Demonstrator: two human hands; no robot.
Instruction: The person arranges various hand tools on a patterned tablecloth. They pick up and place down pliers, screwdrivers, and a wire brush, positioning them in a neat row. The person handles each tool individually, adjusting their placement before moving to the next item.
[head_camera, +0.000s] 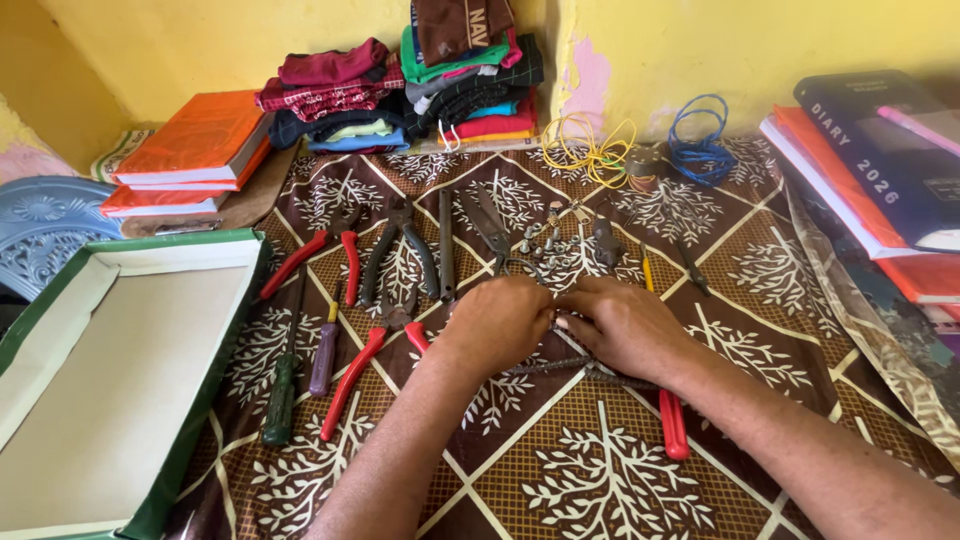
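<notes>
Patterned brown cloth (600, 470), yellow wall | left hand (497, 322) and right hand (625, 325) meet knuckle to knuckle, grip state cannot be told | keep the small part low over the cloth, clear of the loose bolts (545, 240).

Patterned cloth (600, 480) (brown, tree-printed); pliers (340, 255), screwdrivers (282, 395), bolts (545, 240).

We see our left hand (497, 322) and right hand (622, 322) bare, with no gloves, rings or watch showing, and both our forearms uncovered, no sleeve reaching into view along either arm.
</notes>
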